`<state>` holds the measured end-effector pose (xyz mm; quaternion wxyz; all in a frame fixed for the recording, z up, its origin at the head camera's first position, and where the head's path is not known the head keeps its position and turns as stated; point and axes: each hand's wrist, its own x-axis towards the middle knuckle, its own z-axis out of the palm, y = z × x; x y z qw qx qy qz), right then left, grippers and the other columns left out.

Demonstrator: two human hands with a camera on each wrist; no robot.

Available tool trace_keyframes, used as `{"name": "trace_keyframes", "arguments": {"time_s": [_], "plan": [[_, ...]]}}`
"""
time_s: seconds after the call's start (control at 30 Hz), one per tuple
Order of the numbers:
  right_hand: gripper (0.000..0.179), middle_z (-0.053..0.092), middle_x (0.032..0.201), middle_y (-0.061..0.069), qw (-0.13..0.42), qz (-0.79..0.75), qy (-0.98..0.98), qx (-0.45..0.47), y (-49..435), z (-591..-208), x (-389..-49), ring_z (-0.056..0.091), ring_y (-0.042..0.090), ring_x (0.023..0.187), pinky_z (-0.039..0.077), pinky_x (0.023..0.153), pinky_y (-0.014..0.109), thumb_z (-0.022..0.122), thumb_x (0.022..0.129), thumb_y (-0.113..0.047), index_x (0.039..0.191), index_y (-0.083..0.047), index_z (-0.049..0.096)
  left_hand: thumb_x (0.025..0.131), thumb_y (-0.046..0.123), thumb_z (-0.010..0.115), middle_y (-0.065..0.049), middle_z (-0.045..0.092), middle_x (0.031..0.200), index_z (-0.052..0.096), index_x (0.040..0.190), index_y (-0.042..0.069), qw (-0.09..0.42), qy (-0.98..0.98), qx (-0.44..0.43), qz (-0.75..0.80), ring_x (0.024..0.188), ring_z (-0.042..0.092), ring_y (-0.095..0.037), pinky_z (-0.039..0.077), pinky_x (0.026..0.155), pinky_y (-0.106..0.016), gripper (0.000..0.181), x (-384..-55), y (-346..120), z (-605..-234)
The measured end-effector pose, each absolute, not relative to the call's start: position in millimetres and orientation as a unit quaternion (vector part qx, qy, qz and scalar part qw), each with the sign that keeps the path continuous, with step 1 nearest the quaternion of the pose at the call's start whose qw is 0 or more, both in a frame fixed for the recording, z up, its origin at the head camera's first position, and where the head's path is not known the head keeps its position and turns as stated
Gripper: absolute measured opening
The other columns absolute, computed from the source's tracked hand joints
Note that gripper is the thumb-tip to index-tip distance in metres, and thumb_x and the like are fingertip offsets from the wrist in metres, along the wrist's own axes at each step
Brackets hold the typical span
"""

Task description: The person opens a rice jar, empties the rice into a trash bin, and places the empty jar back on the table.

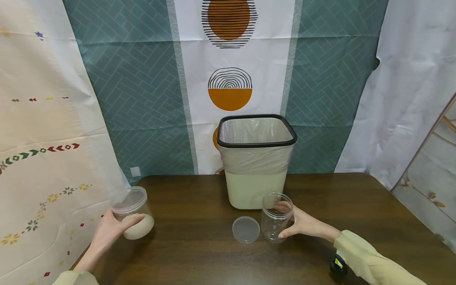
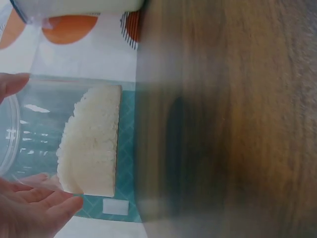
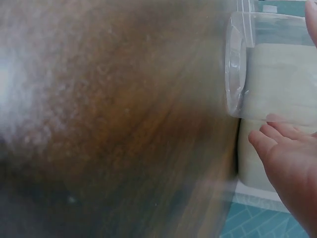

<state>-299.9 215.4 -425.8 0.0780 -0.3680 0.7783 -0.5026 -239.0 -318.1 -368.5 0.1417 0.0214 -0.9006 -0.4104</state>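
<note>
My left hand [image 1: 114, 229] grips a clear plastic jar [image 1: 144, 208] that appears to have its lid on, at the table's left side. White rice-like grains [image 2: 91, 144] fill its lower part and slope to one side. In the left wrist view a gap shows between jar base and table, so it is held up. My right hand [image 1: 303, 221] holds an empty clear jar [image 1: 272, 221] between thumb and fingers, in front of the bin. Whether its base touches the table I cannot tell for certain. A round translucent lid [image 1: 246, 229] lies flat just left of it.
A pale bin [image 1: 254, 190] with a black rim and clear liner stands at the back middle of the brown wooden table [image 1: 192, 253]. Patterned curtains [image 1: 135, 79] hang behind the table and along both sides.
</note>
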Motion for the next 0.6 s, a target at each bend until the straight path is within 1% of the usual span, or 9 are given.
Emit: {"name": "trace_keyframes", "arguments": {"time_s": [0.1, 0.17, 0.27, 0.47, 0.6], "plan": [[0.089, 0.028, 0.136, 0.028, 0.074, -0.500, 0.787, -0.354, 219.7, -423.1, -298.5, 0.025, 0.042, 0.124, 0.032, 0.090, 0.054, 0.076, 0.071, -0.007, 0.137, 0.005, 0.017, 0.075, 0.041, 0.072, -0.022, 0.047, 0.119, 0.035, 0.126, -0.002, 0.151, -0.899, 0.007, -0.412, 0.110, 0.040, -0.036, 0.031, 0.085, -0.048, 0.076, -240.7, -312.6, -366.6], [0.091, 0.026, 0.137, 0.028, 0.070, -0.502, 0.789, -0.347, 222.8, -419.9, -298.1, 0.024, 0.043, 0.124, 0.029, 0.089, 0.059, 0.076, 0.071, -0.006, 0.138, 0.004, 0.015, 0.074, 0.041, 0.072, -0.022, 0.047, 0.119, 0.036, 0.126, -0.002, 0.152, -0.901, 0.004, -0.407, 0.110, 0.040, -0.036, 0.031, 0.085, -0.049, 0.077, -241.1, -309.4, -365.6], [0.088, 0.026, 0.137, 0.027, 0.063, -0.501, 0.792, -0.343, 226.7, -414.2, -297.6, 0.023, 0.043, 0.125, 0.027, 0.091, 0.058, 0.074, 0.073, -0.005, 0.138, 0.004, 0.016, 0.072, 0.043, 0.073, -0.023, 0.047, 0.118, 0.036, 0.125, -0.003, 0.149, -0.910, 0.006, -0.387, 0.110, 0.040, -0.038, 0.032, 0.084, -0.049, 0.080, -241.4, -304.5, -362.8], [0.081, 0.029, 0.136, 0.025, 0.050, -0.498, 0.804, -0.320, 232.6, -402.4, -295.2, 0.026, 0.040, 0.125, 0.028, 0.095, 0.048, 0.072, 0.076, -0.010, 0.136, 0.005, 0.019, 0.069, 0.044, 0.075, -0.025, 0.049, 0.113, 0.036, 0.121, -0.007, 0.156, -0.922, -0.005, -0.355, 0.105, 0.044, -0.040, 0.035, 0.079, -0.049, 0.083, -243.0, -294.4, -358.8], [0.077, 0.030, 0.135, 0.027, 0.035, -0.501, 0.806, -0.314, 234.2, -395.7, -294.6, 0.028, 0.042, 0.122, 0.027, 0.094, 0.052, 0.069, 0.079, -0.011, 0.136, 0.008, 0.020, 0.068, 0.044, 0.076, -0.025, 0.049, 0.114, 0.036, 0.122, -0.006, 0.162, -0.923, -0.015, -0.348, 0.104, 0.044, -0.040, 0.036, 0.079, -0.049, 0.083, -245.9, -288.6, -358.4]]}}
